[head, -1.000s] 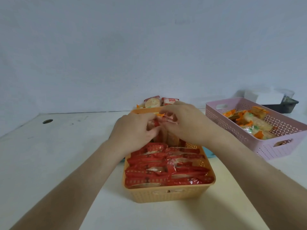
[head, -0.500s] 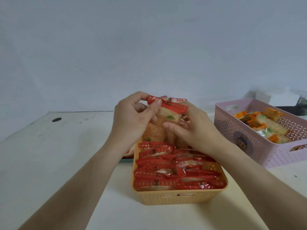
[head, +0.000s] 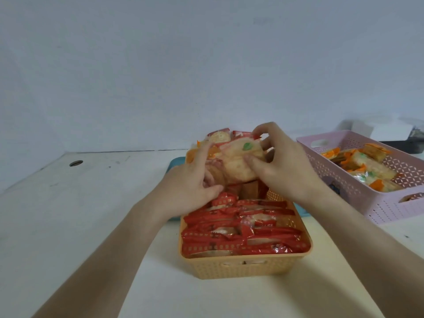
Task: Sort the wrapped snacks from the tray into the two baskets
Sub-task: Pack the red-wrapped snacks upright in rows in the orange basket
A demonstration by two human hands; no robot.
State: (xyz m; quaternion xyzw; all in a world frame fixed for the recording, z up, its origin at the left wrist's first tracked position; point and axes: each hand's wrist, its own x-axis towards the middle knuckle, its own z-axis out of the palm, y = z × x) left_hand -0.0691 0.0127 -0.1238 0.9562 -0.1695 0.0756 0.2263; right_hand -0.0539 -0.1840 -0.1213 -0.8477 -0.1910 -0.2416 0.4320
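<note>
Since half a second ago the bundle has shifted: then the hands held red-edged packs up above the orange basket [head: 243,268], now the person has a clear-wrapped snack with a green leaf mark [head: 238,161] front and centre, raised over the far end of that basket. The right hand [head: 284,166] pinches it from the right, thumb underneath and fingers curled over the top. The left hand [head: 195,180] closes on the left side of the bundle, with an orange-tipped wrapper poking out by its fingers; exactly how many packs sit in that grip isn't clear.

Progress looks pretty far along. The orange basket is packed with red-wrapped snacks [head: 241,230] in overlapping rows, too jumbled to count, easily ten or more. To its right, the pink basket [head: 378,203] holds a smaller pile of orange-and-green packs [head: 367,166], maybe six or seven visible. Behind the orange basket, the teal tray [head: 176,160] peeks out, with at least two red packs [head: 220,136] left beyond the hands. So probably just a handful to go.

Two baskets, one tray, two hands.
</note>
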